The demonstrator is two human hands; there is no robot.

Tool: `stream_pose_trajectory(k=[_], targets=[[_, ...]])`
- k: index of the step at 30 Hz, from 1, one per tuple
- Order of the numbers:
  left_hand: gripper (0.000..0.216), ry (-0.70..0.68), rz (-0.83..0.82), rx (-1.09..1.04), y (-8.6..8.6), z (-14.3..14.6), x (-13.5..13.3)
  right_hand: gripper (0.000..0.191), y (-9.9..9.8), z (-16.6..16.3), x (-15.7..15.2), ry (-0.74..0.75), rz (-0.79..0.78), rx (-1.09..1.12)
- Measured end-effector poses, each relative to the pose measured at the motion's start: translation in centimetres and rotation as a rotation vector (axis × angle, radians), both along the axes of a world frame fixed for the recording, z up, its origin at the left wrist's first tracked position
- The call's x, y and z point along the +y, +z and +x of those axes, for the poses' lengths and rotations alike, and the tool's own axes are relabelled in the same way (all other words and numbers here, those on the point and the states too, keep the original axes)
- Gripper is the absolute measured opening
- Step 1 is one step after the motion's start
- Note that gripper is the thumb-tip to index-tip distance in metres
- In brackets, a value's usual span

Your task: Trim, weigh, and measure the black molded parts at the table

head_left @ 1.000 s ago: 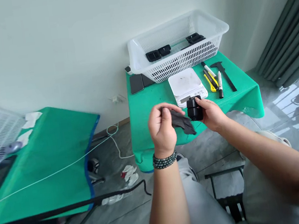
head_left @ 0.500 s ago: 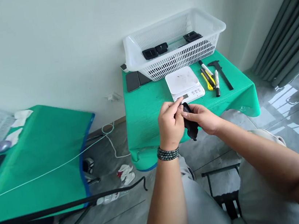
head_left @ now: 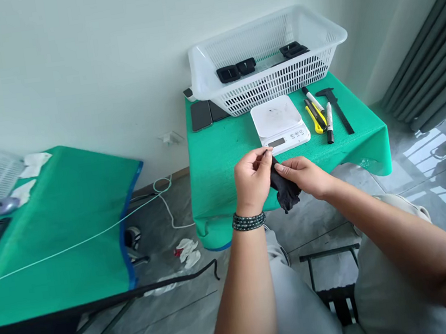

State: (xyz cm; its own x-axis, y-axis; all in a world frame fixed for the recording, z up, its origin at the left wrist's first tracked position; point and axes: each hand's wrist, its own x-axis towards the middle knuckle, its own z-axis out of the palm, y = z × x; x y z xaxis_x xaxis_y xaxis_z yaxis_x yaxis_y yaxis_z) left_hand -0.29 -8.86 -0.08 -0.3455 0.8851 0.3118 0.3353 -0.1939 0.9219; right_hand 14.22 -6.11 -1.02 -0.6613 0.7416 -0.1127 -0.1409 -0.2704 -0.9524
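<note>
Over the front edge of the green-covered table (head_left: 226, 188), both my hands grip a limp, crumpled black cloth (head_left: 287, 191). My left hand (head_left: 252, 179), with a beaded bracelet at the wrist, pinches its upper end between thumb and fingers. On the cloth's right side my right hand (head_left: 303, 174) has its thumb pressed over the curled fingers. The lower end hangs loose in folds. Just beyond my fingertips stands a white digital scale (head_left: 278, 118), its plate bare apart from dark smudges.
Right of the scale lie a yellow utility knife (head_left: 314, 118), two markers (head_left: 329, 123) and a black caliper (head_left: 339, 110). Behind stands a white plastic basket (head_left: 277, 80) holding several black parts (head_left: 228, 73). A phone (head_left: 201, 116) lies at left. A cable (head_left: 92, 236) crosses the left-hand green table.
My left index finger, stretched out before, has curled in to the thumb. The black cloth hangs looser and more spread below my hands. The view has shifted slightly.
</note>
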Motion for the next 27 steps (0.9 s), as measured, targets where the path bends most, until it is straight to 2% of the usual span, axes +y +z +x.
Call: stream_pose_trajectory(k=[5, 8, 14, 20, 23, 27], targets=[[0.045, 0.018, -0.067, -0.279, -0.6, 0.8, 0.6, 0.058, 0.1, 0.5, 1.0, -0.111, -0.209, 0.16], [0.052, 0.045, -0.081, -0.331, -0.5, 1.2, 0.8, 0.052, 0.2, 0.9, 1.5, -0.158, -0.272, 0.233], [0.047, 0.075, 0.003, -0.183, -0.5, 1.7, 1.0, 0.035, 0.2, 0.8, 1.9, -0.177, -0.377, 0.353], [0.023, 0.184, 0.138, 0.125, -0.8, 2.2, 0.8, 0.026, 0.4, 0.7, 2.4, -0.203, -0.534, 0.375], [0.013, 0.136, 0.166, 0.264, -0.8, 1.9, 0.7, 0.022, 0.5, 0.8, 3.0, -0.23, -0.581, 0.399], [0.008, 0.074, 0.183, 0.327, -1.1, 1.4, 1.0, 0.021, 0.5, 0.9, 3.4, -0.234, -0.61, 0.399]])
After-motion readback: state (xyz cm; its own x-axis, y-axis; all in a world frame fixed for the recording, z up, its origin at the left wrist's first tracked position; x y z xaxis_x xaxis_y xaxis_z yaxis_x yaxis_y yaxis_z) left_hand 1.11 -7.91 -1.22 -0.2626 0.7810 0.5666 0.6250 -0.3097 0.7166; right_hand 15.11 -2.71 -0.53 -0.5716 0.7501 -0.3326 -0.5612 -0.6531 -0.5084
